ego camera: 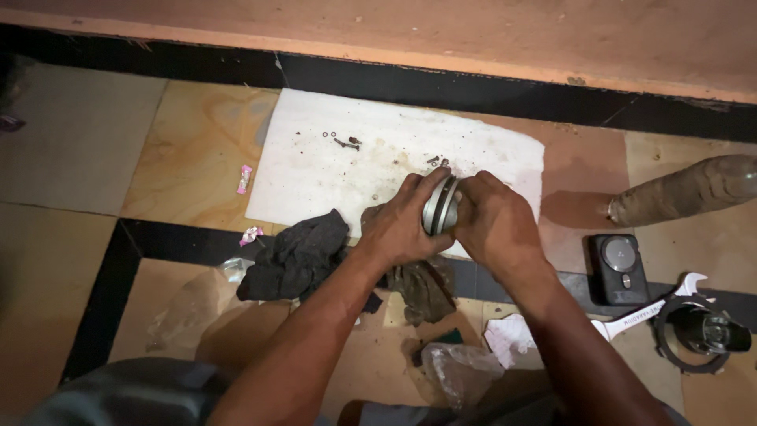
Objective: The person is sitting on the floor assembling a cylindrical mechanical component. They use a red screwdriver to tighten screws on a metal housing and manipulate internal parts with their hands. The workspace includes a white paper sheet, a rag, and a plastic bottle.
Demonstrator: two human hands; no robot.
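One round grey metal part with a ringed rim [440, 207], held on edge over the near border of one white sheet [315, 170] on the tiled floor; left hand [402, 225] and right hand [493, 225] both clench it from opposite sides, forearms converging from below. Around it: two dark crumpled rags [296, 256], a few small screws and washers [345, 142] on the sheet. To the right: one black box-shaped device [619, 268], one silver open-ended spanner [658, 304].

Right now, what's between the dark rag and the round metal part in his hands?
Head view: only the left hand, gripping the round metal part, separates it from the dark rag.
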